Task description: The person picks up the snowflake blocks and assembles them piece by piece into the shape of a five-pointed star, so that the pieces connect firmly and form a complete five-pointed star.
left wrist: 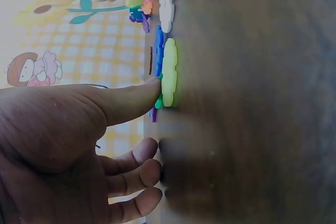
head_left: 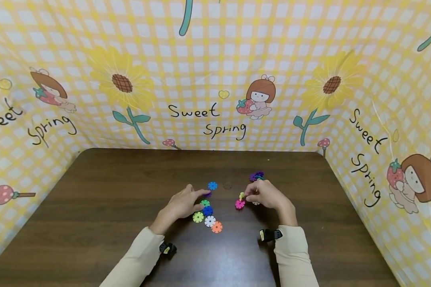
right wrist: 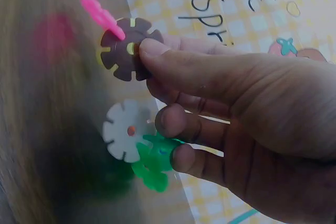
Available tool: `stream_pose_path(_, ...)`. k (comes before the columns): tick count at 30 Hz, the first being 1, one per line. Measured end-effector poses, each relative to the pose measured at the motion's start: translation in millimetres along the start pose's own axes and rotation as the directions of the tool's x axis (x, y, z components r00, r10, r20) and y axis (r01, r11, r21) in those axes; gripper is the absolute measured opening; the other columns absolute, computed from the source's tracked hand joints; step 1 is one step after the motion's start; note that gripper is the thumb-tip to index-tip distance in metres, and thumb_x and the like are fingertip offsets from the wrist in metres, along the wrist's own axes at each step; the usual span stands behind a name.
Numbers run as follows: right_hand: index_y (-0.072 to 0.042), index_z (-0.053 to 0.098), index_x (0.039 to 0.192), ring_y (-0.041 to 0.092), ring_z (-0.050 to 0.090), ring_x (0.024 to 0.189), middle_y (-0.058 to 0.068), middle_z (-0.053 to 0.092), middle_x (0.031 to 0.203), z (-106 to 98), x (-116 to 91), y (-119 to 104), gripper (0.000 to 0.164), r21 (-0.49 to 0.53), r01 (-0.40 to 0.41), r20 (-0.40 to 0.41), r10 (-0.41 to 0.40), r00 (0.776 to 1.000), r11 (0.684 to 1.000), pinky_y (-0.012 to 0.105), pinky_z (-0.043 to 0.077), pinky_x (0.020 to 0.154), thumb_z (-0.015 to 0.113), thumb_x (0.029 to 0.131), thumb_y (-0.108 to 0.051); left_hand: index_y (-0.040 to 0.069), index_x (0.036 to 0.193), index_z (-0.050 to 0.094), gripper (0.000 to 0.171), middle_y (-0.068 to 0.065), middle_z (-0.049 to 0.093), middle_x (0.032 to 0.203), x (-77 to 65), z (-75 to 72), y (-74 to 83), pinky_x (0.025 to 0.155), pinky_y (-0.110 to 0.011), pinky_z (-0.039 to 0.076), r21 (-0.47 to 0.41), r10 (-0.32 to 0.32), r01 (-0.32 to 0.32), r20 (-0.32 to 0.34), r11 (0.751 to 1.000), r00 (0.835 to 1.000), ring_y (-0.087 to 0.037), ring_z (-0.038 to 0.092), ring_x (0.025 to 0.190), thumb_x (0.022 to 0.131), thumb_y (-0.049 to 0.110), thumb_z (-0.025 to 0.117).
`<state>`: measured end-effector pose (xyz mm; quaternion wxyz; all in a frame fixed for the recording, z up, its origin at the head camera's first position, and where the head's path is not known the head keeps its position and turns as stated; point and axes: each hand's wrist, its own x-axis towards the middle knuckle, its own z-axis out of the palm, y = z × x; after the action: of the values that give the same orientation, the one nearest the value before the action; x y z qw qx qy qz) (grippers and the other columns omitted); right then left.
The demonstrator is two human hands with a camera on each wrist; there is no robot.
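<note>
My right hand (head_left: 267, 194) pinches a dark brown notched disc (right wrist: 118, 59) between thumb and fingers, with yellow showing behind its edge. A pink disc (right wrist: 100, 14) is slotted into the brown one. Below the pinch, a white disc (right wrist: 116, 129) and green discs (right wrist: 152, 169) sit close to the curled lower fingers. On the left, my left hand (head_left: 181, 203) is low over the table, index finger extended onto a purple disc (head_left: 208, 195). Its thumb tip is at a green disc (head_left: 205, 203), and its other fingers are loosely bent.
Near the left thumb lie dark blue (head_left: 208, 211), lime (head_left: 198, 217), white (head_left: 210, 221) and orange discs (head_left: 217, 227). A light blue disc (head_left: 212, 185) and a brown one (head_left: 227, 185) lie farther back. Purple discs (head_left: 256, 175) show beyond the right hand. Patterned cloth (head_left: 208, 79) walls the wooden table (head_left: 129, 171).
</note>
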<state>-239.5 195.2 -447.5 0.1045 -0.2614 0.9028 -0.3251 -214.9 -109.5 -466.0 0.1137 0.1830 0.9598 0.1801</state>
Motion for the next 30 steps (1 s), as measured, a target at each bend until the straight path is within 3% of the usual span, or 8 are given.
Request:
stream_pose_path(2,-0.01,0.075,0.089,0.013,0.06,0.071,-0.004,0.069,0.085,-2,-1,3,0.004,-0.012,-0.015,-0.013,0.014,1.0,1.0,0.028,0.05,0.064,0.072,0.092,-0.009,0.026,0.14,0.056,0.047,-0.01,0.049,0.104,0.4,-0.6,-1.0,0.063,-0.037,0.044,-0.005,0.0,0.0,-0.016,1.0,1.0,-0.021,0.05,0.079,0.095,0.027,0.071)
stream_pose_path(9,-0.009,0.076,0.094,0.023,0.065,0.1,0.006,0.072,0.107,-9,-5,3,0.006,-0.072,-0.052,-0.086,0.046,0.995,0.996,0.034,0.054,0.078,0.071,0.092,-0.006,0.02,0.116,0.06,0.028,-0.008,0.047,0.114,2.3,-0.6,-3.8,0.074,-0.044,0.05,-0.013,0.001,-0.002,-0.05,1.0,0.999,-0.023,0.053,0.094,0.092,0.026,0.075)
stream_pose_path(14,-0.009,0.075,0.099,0.017,0.062,0.089,-0.002,0.068,0.09,-9,-3,-2,0.008,-0.078,-0.071,-0.106,0.062,0.992,0.994,0.035,0.052,0.075,0.07,0.094,-0.008,0.016,0.101,0.057,0.023,-0.004,0.05,0.108,1.2,-1.3,-1.8,0.075,-0.042,0.049,0.006,0.047,-0.047,-0.055,0.999,0.997,-0.021,0.051,0.091,0.09,0.019,0.077)
stream_pose_path(22,-0.005,0.073,0.104,0.01,0.058,0.075,-0.004,0.063,0.086,2,8,-18,0.011,-0.048,-0.041,-0.097,0.036,0.995,0.998,0.031,0.052,0.071,0.071,0.093,-0.008,0.021,0.13,0.062,0.042,-0.006,0.057,0.111,-2.1,-0.6,2.0,0.084,-0.048,0.052,0.007,0.057,-0.056,-0.032,0.998,0.998,-0.025,0.058,0.102,0.091,0.018,0.076)
stream_pose_path(30,-0.006,0.074,0.103,0.01,0.058,0.077,-0.005,0.063,0.086,17,17,-35,0.011,-0.083,0.023,-0.068,-0.029,0.997,0.996,0.027,0.051,0.071,0.072,0.093,-0.01,0.017,0.103,0.058,0.021,-0.005,0.048,0.101,-3.1,-1.9,4.7,0.072,-0.041,0.046,-0.032,0.041,-0.041,0.003,0.999,0.999,-0.022,0.05,0.084,0.091,0.02,0.075)
